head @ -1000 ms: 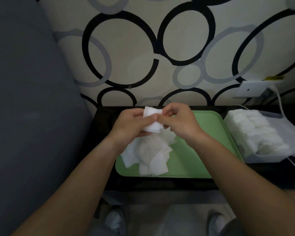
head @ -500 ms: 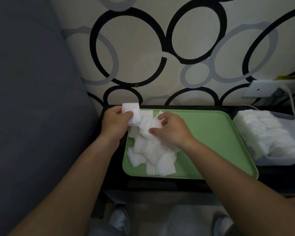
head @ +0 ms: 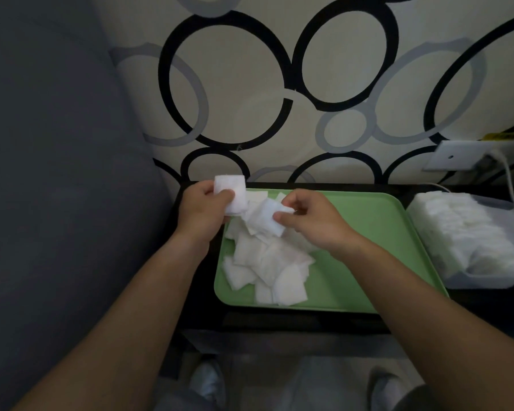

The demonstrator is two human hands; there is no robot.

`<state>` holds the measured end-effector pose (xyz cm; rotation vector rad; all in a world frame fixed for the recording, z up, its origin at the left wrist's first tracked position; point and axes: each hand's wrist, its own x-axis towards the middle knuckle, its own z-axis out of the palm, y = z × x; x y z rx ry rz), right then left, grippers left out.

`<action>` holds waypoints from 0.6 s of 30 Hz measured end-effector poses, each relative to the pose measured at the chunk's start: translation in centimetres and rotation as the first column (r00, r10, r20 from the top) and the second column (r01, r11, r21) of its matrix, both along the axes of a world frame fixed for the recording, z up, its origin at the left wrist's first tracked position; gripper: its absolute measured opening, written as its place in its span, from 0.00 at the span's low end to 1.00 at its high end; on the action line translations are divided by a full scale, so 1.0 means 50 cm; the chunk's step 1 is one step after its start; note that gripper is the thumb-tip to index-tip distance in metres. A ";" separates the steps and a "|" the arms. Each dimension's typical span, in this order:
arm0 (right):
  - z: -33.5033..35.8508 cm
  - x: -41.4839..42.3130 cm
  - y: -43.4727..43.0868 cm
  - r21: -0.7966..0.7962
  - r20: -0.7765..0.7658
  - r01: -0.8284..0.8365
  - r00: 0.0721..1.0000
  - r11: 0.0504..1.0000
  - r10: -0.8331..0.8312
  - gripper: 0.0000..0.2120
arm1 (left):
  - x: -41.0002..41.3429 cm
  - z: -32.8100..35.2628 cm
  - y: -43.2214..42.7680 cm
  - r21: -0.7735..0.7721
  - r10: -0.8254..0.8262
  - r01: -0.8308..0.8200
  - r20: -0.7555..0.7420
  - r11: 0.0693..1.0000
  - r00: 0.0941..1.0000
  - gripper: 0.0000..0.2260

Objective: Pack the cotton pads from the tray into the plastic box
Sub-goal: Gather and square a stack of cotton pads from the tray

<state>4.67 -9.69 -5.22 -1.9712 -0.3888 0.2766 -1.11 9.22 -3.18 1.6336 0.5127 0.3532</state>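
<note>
On my head feed the far left is a dark grey upholstered panel (head: 57, 173). Just beside it the left hand (head: 204, 212) has thumb and fingers curled round a small upright stack of white cotton pads (head: 230, 192), above the tray's back left corner. Next comes the loose heap of white square cotton pads (head: 267, 262), lying in the left half of the pale green plastic tray (head: 368, 232). The right hand (head: 312, 221) pinches a single pad (head: 264, 218) off that heap between thumb and forefinger. This pad lies leftward of its fingertips, just beside the stack, so I judge it goes to the left hand, which is nearer. The translucent plastic box (head: 472, 281), already full of rows of pads (head: 463, 229), sits just beside the tray's right edge, on the right hand's side. Everything rests on a black tabletop (head: 279, 321) against ring-patterned wallpaper (head: 279, 84), with a white wall socket (head: 457, 157) at far right.
</note>
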 end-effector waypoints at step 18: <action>0.071 -0.008 -0.095 0.466 -0.270 -0.017 0.949 0.885 0.161 0.11 | -0.006 0.027 -0.105 -0.104 -0.438 0.432 -0.050 0.896 0.897 0.11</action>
